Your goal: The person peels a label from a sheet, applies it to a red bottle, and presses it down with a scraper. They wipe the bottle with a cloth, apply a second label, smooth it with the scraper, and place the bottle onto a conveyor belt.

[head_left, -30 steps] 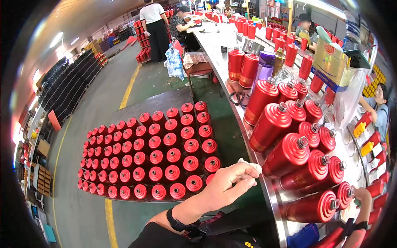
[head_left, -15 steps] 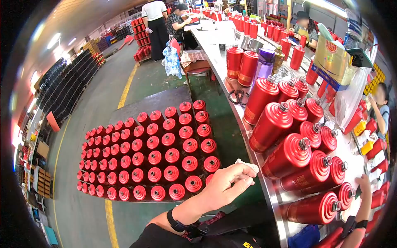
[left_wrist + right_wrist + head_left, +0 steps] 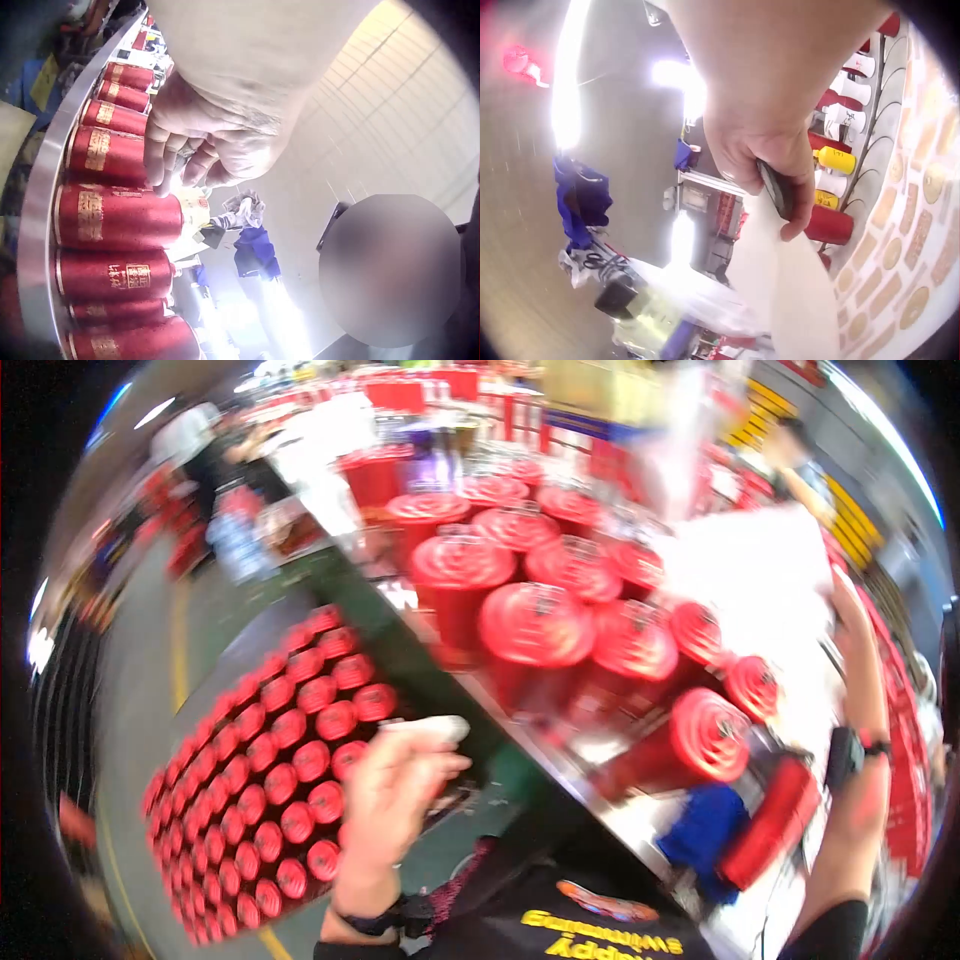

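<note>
The head view is blurred by motion. My left hand (image 3: pixel 400 785) is raised beside the steel table's edge (image 3: pixel 560 775), and its curled fingers pinch a small white wad (image 3: pixel 432 728). In the left wrist view the same hand (image 3: pixel 199 146) is curled above red bottles (image 3: pixel 112 217). My right hand (image 3: pixel 848 610) is lifted at the right and grips a large white sheet (image 3: pixel 770 570). The right wrist view shows that hand (image 3: pixel 769 161) pinching the sheet (image 3: pixel 799 292) together with a dark flat object (image 3: pixel 777 189). Red bottles (image 3: pixel 530 630) crowd the table between my hands.
Several rows of red bottles (image 3: pixel 285 760) stand on the floor to my left. A blue thing (image 3: pixel 705 825) and a lying red bottle (image 3: pixel 775 830) sit near the table's front edge. A person (image 3: pixel 800 460) is at the far right.
The head view has swung right and down and gone blurred. My right hand has risen from the table with a white sheet. My left hand still holds the white wad.
</note>
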Demonstrator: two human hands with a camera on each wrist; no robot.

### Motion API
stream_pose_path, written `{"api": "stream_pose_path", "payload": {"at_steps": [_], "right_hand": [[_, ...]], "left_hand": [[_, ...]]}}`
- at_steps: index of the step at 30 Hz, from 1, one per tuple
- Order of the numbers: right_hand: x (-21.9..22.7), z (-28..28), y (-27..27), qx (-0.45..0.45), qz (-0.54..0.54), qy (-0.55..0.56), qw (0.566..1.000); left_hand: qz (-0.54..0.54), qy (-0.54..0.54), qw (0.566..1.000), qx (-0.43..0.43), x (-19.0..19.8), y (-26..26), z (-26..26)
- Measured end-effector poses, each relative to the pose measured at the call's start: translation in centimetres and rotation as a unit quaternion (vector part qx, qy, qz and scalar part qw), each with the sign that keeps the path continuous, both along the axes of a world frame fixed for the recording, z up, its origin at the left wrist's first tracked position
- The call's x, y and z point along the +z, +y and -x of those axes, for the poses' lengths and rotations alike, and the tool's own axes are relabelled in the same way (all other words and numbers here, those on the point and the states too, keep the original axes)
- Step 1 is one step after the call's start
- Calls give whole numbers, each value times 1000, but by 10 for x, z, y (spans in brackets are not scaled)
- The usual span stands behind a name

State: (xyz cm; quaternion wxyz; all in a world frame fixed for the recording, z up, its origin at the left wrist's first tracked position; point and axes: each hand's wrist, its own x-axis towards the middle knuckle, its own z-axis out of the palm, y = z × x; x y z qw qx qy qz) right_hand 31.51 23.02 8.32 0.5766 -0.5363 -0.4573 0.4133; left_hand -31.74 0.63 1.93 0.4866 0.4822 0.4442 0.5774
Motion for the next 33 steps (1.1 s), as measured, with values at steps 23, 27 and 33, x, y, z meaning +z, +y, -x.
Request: {"api": "stream_pose_path", "payload": {"at_steps": [23, 27, 33], "right_hand": [[-34, -40, -692, -563, -226, -50, 793], [-106, 87, -810, -692, 61, -463, 551], [-331, 133, -995, -786, -102, 207, 573]], "left_hand": [[-71, 62, 823, -561, -2, 0, -155], [-77, 91, 791, -600, -3, -3, -187], [-75, 69, 786, -610, -8, -7, -223]]}}
